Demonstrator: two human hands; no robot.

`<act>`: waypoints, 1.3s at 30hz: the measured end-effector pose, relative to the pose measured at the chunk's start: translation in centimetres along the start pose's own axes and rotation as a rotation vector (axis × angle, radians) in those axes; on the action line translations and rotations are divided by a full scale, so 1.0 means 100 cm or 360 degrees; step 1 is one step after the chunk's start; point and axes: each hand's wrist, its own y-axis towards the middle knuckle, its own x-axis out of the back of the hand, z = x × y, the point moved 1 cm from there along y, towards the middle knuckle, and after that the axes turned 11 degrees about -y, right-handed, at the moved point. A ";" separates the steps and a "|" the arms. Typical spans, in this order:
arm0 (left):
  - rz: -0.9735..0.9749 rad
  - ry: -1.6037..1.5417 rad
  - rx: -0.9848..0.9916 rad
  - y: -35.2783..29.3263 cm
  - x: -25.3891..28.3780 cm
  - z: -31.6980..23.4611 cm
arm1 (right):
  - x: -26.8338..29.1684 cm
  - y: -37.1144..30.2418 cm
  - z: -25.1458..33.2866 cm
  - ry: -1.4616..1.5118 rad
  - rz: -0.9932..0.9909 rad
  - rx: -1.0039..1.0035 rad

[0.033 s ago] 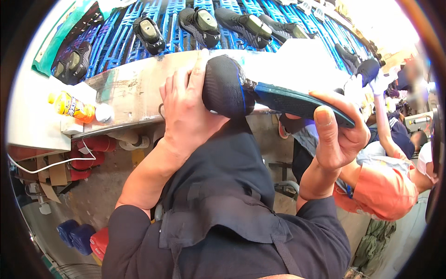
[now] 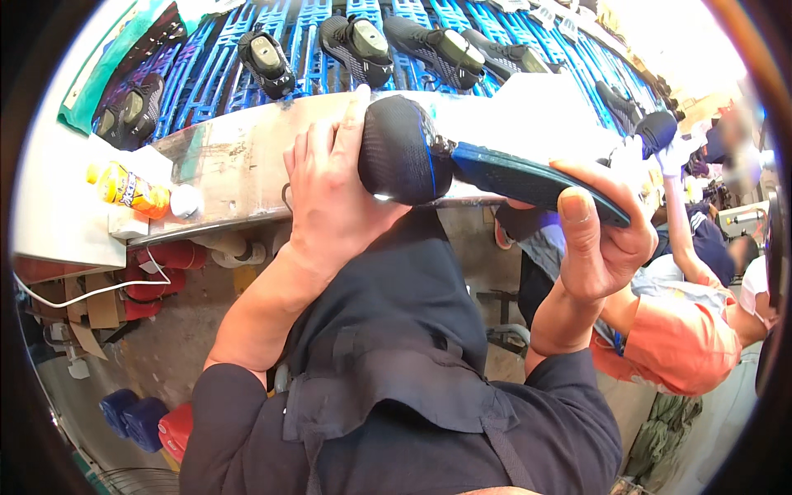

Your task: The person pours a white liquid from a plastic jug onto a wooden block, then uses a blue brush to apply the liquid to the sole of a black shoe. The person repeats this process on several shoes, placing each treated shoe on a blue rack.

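Note:
Over the bench edge, my left hand (image 2: 330, 186) is closed around a black knit shoe upper (image 2: 400, 148) with a thin blue line along its edge. Its fingers lie along the upper's left side, and the thumb is hidden. My right hand (image 2: 602, 235) grips the right end of a dark blue shoe sole (image 2: 528, 180), thumb on the near side. The sole slants down to the right, and its left end meets or nearly meets the upper; I cannot tell whether they touch.
Several black shoes (image 2: 356, 48) rest on a blue slatted conveyor (image 2: 309, 58) behind the metal bench (image 2: 223, 157). An orange-yellow bottle (image 2: 132, 191) lies at the left beside a white cap (image 2: 185, 200). On the right, a co-worker in an orange shirt (image 2: 681, 338) handles a dark shoe (image 2: 656, 134).
The upper has turned slightly in my left hand, showing more of its blue line. The co-worker's shoe has shifted a little. My right hand and the sole stay nearly still.

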 end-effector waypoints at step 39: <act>0.0790 -0.0778 0.0421 0.117 0.035 0.078 | -0.081 -0.024 -0.174 0.0574 0.0339 -0.0154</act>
